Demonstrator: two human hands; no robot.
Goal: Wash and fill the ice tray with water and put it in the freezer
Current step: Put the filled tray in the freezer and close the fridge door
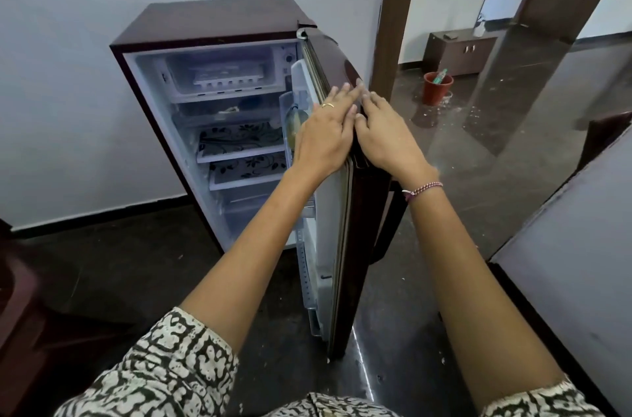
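Observation:
A dark maroon fridge stands against the white wall with its door swung wide open toward me. At the top, behind a clear flap, the freezer compartment holds a white ice tray. My left hand lies with straight fingers on the upper edge of the door. Just to its right, my right hand rests flat with straight fingers on the door's outer face. Neither hand holds anything.
Fridge shelves with flower-patterned mats sit below the freezer. A brown door frame stands right of the fridge. A red bucket sits on the dark glossy floor beyond. A grey table is at right.

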